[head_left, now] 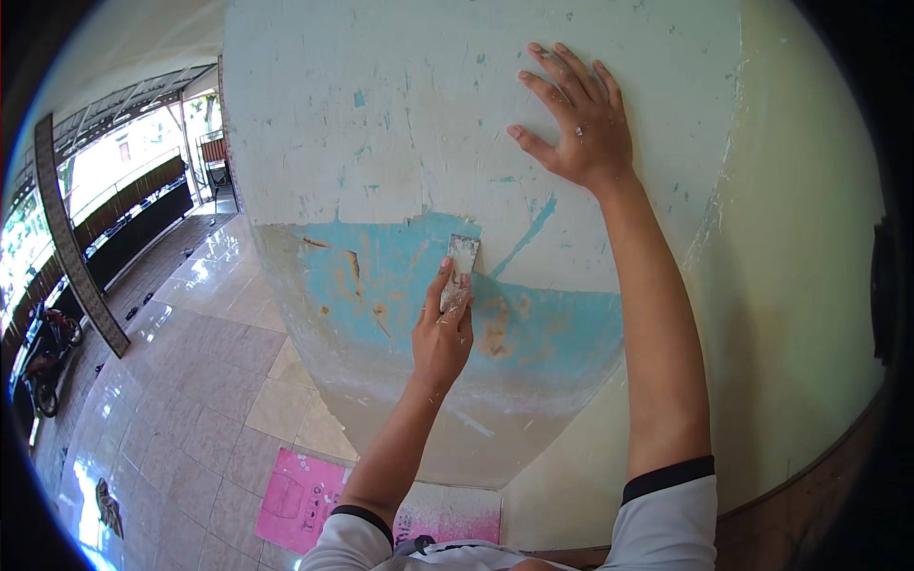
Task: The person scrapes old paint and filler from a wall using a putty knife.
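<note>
Pale yellowish wall at right, glossy tiled floor at left, post at the floor's outer side, motorbike near its foot, dark fence beyond, bright daylight reflected on the floor

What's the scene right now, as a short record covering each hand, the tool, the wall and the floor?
Left hand: gripping a paint-flecked scraper
Right hand: spread against the wall, higher than the left
Blade: pointing up, near the top edge of the blue patch; exact contact unclear
Wall surface: whitish layer above, blue with brownish spots below
Floor: glossy tiles, pink sheet
Background: motorcycle, far left
</note>
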Tool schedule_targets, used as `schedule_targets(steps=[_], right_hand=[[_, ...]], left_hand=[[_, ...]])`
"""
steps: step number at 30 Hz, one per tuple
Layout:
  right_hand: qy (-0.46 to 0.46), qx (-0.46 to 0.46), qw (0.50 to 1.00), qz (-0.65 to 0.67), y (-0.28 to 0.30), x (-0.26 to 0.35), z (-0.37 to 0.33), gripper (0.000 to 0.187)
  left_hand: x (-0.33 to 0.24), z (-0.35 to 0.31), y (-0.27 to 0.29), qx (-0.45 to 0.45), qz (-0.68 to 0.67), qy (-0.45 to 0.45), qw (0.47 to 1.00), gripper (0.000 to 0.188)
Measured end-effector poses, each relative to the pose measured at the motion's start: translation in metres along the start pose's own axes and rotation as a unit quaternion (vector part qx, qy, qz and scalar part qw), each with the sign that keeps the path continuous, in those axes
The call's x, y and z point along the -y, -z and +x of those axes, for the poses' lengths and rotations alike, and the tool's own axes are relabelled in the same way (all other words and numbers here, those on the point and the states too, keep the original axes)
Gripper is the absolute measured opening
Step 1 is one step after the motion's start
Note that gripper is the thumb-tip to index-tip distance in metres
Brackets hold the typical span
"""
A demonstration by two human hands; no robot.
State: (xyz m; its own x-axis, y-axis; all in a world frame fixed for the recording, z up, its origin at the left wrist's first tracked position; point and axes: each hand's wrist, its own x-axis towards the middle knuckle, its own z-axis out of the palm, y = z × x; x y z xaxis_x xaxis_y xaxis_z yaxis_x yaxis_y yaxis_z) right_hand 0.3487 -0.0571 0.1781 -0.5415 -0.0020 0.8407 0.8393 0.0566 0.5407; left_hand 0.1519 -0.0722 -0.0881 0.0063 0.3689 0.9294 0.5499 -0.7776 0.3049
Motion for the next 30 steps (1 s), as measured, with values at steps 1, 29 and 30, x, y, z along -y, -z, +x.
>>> schedule_targets(steps=[1, 29, 30], right_hand=[[0.001, -0.002, 1.000, -0.002, 0.000, 0.000, 0.000, 0.051], [0.003, -0.014, 1.000, -0.005, -0.004, -0.003, -0.001, 0.050], [0.003, -0.014, 1.000, -0.004, -0.003, -0.004, -0.001, 0.050]], left_hand=[[0.000, -0.001, 0.001, 0.002, -0.002, 0.007, 1.000, 0.043], [-0.012, 0.029, 0.009, 0.004, -0.005, -0.002, 1.000, 0.046], [-0.012, 0.026, 0.010, 0.005, -0.005, -0.001, 1.000, 0.046]])
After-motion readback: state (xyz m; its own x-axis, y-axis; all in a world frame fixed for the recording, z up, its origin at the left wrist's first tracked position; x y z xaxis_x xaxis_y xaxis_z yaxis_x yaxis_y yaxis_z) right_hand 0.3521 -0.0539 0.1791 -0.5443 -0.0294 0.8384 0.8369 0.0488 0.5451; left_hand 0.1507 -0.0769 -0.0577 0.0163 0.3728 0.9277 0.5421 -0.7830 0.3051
